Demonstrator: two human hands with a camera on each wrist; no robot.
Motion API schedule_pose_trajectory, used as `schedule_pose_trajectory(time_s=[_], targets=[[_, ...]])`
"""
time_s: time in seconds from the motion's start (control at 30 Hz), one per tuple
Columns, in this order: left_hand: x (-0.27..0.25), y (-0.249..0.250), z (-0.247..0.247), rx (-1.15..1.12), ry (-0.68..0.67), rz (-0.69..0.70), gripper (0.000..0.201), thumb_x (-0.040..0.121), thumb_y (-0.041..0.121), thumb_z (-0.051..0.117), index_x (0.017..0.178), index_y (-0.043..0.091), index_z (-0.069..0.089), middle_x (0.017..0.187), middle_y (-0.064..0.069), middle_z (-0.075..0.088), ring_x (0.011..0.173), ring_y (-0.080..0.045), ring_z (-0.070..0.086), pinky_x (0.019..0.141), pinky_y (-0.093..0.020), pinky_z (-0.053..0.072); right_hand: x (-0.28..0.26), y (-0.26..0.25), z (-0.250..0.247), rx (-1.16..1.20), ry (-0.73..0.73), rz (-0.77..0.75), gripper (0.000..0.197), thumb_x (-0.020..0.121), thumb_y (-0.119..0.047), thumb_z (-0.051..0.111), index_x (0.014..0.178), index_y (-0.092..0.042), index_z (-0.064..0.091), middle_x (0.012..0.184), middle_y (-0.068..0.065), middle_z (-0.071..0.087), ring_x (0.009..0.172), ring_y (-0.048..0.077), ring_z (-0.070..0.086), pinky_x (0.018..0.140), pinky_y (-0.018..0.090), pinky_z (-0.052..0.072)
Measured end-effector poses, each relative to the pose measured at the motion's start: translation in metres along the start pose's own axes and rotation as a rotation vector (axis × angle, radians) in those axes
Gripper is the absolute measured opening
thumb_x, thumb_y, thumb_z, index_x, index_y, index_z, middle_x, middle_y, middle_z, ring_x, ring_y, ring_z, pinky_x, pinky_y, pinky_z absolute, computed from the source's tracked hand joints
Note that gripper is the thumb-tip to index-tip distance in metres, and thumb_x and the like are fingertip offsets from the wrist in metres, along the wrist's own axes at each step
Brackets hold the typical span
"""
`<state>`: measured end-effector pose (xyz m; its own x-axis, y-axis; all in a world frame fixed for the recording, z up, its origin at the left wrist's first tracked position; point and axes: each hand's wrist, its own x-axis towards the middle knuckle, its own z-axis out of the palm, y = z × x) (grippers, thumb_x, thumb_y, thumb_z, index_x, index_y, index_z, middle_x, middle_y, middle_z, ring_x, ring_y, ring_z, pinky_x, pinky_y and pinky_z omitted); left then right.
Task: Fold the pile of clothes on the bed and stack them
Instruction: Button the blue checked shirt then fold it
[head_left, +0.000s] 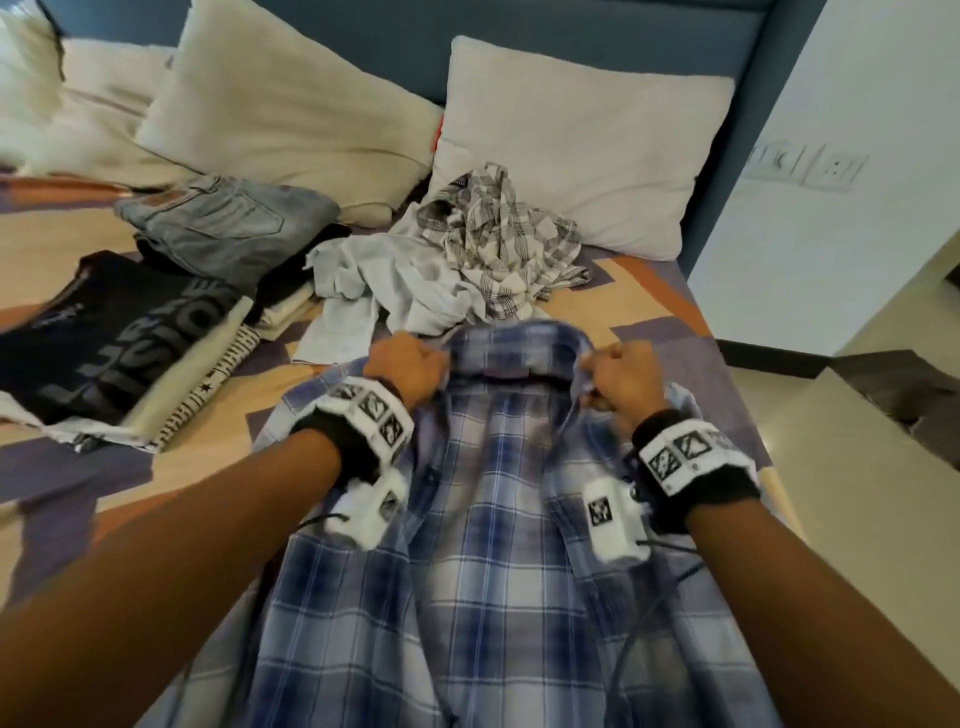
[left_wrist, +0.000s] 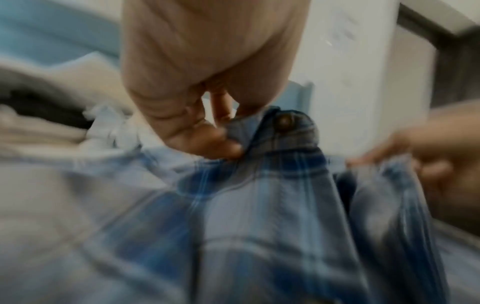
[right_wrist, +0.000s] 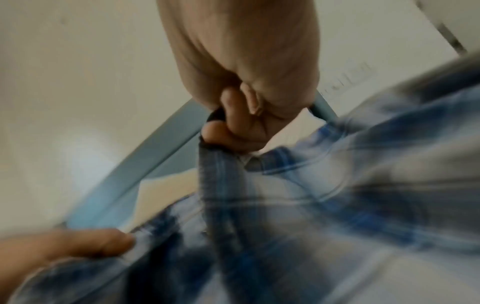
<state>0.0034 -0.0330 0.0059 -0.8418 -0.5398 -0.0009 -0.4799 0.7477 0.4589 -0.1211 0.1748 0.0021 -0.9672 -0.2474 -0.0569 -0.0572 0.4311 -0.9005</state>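
A blue and white plaid shirt (head_left: 483, 545) hangs spread between my hands over the near part of the bed, collar away from me. My left hand (head_left: 408, 364) pinches the collar's left end, seen close with its button in the left wrist view (left_wrist: 221, 142). My right hand (head_left: 621, 374) grips the right end of the collar (right_wrist: 233, 135). Beyond the shirt lies the unfolded pile: a grey garment (head_left: 384, 280) and a checked shirt (head_left: 509, 239). Folded clothes lie at the left: a black printed T-shirt (head_left: 119, 332) and grey jeans (head_left: 223, 223).
Several white pillows (head_left: 576, 140) lean against the blue headboard (head_left: 363, 31). The patterned bedsheet (head_left: 644, 306) shows around the clothes. A white wall (head_left: 852, 135) with switches and a cardboard box (head_left: 878, 410) stand to the bed's right.
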Motion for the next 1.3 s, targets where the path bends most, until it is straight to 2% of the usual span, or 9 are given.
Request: schedule_pose_trajectory(time_s=[0.17, 0.23, 0.33, 0.47, 0.67, 0.93, 1.03, 1.2, 1.3], targets=[[0.004, 0.041, -0.015, -1.16, -0.123, -0.18, 0.01, 0.097, 0.005, 0.052, 0.097, 0.007, 0.062, 0.086, -0.01, 0.067, 0.069, -0.016, 0.069, 0.06, -0.023, 0.057, -0.013, -0.061, 0.017, 0.737, -0.137, 0.1, 0.014, 0.097, 0.011, 0.043, 0.1, -0.002, 0.048, 0.097, 0.02, 0.055, 0.071, 0.027, 0.062, 0.054, 0.028, 0.057], [-0.01, 0.041, -0.011, -1.131, -0.264, -0.168, 0.025, 0.098, 0.012, 0.054, 0.123, 0.013, 0.055, 0.1, -0.006, 0.067, 0.087, -0.02, 0.067, 0.068, -0.024, 0.055, -0.026, -0.056, 0.019, 0.681, -0.265, 0.107, 0.034, 0.097, 0.011, 0.042, 0.121, -0.014, 0.043, 0.1, 0.011, 0.057, 0.077, 0.021, 0.061, 0.067, 0.034, 0.055], [-0.047, 0.025, 0.0, -1.029, -0.298, -0.192, 0.025, 0.096, 0.008, 0.057, 0.121, 0.007, 0.055, 0.079, -0.007, 0.056, 0.064, -0.018, 0.05, 0.052, -0.022, 0.041, -0.06, -0.03, 0.014, 0.351, -0.375, 0.156, 0.042, 0.098, 0.007, 0.038, 0.135, -0.012, 0.044, 0.078, 0.003, 0.049, 0.063, 0.013, 0.046, 0.059, 0.031, 0.042], [-0.122, -0.005, 0.008, -1.137, -0.076, -0.482, 0.012, 0.095, 0.009, 0.058, 0.089, 0.018, 0.064, 0.079, -0.003, 0.059, 0.065, -0.013, 0.053, 0.05, -0.019, 0.044, -0.124, 0.022, 0.002, 0.241, -0.429, 0.241, 0.03, 0.098, 0.004, 0.046, 0.124, -0.004, 0.058, 0.105, 0.012, 0.061, 0.089, 0.02, 0.057, 0.071, 0.03, 0.048], [-0.246, -0.06, 0.003, -1.437, 0.292, -0.926, 0.012, 0.092, 0.01, 0.057, 0.091, 0.02, 0.064, 0.073, 0.001, 0.056, 0.062, -0.011, 0.048, 0.043, -0.018, 0.04, -0.253, 0.069, -0.015, 0.316, -0.38, 0.341, 0.014, 0.095, -0.001, 0.056, 0.106, -0.007, 0.061, 0.096, 0.011, 0.066, 0.087, 0.022, 0.063, 0.069, 0.027, 0.053], [-0.325, -0.079, -0.015, -1.624, -0.004, -1.174, 0.024, 0.099, 0.017, 0.048, 0.077, 0.008, 0.051, 0.073, -0.008, 0.057, 0.071, -0.02, 0.05, 0.081, -0.031, 0.043, -0.359, 0.074, -0.013, 0.212, -0.417, 0.389, 0.022, 0.09, -0.018, 0.07, 0.103, -0.017, 0.053, 0.09, -0.002, 0.062, 0.073, 0.007, 0.059, 0.056, 0.018, 0.047], [-0.348, -0.077, -0.026, -1.666, -0.07, -1.216, 0.02, 0.095, 0.02, 0.057, 0.09, 0.001, 0.05, 0.095, -0.011, 0.05, 0.086, -0.023, 0.052, 0.098, -0.035, 0.041, -0.392, 0.076, -0.016, 0.217, -0.482, 0.418, 0.06, 0.067, -0.041, 0.088, 0.111, -0.017, 0.055, 0.107, 0.006, 0.068, 0.096, 0.018, 0.066, 0.077, 0.029, 0.055], [-0.35, -0.1, -0.037, -1.648, -0.038, -1.226, 0.021, 0.096, 0.021, 0.058, 0.107, 0.008, 0.047, 0.096, -0.01, 0.05, 0.082, -0.027, 0.052, 0.093, -0.05, 0.045, -0.404, 0.074, -0.034, 0.739, -0.274, 0.418, 0.016, 0.069, -0.016, 0.079, 0.076, -0.01, 0.067, 0.076, 0.012, 0.069, 0.07, 0.021, 0.064, 0.065, 0.03, 0.056], [-0.354, -0.098, -0.036, -1.533, -0.112, -1.192, 0.02, 0.098, 0.019, 0.054, 0.087, 0.004, 0.049, 0.082, -0.008, 0.049, 0.071, -0.023, 0.049, 0.087, -0.041, 0.047, -0.405, 0.069, -0.051, 1.037, -0.23, 0.404, 0.046, 0.054, -0.014, 0.092, 0.09, -0.011, 0.065, 0.087, 0.008, 0.073, 0.079, 0.019, 0.07, 0.077, 0.033, 0.059]])
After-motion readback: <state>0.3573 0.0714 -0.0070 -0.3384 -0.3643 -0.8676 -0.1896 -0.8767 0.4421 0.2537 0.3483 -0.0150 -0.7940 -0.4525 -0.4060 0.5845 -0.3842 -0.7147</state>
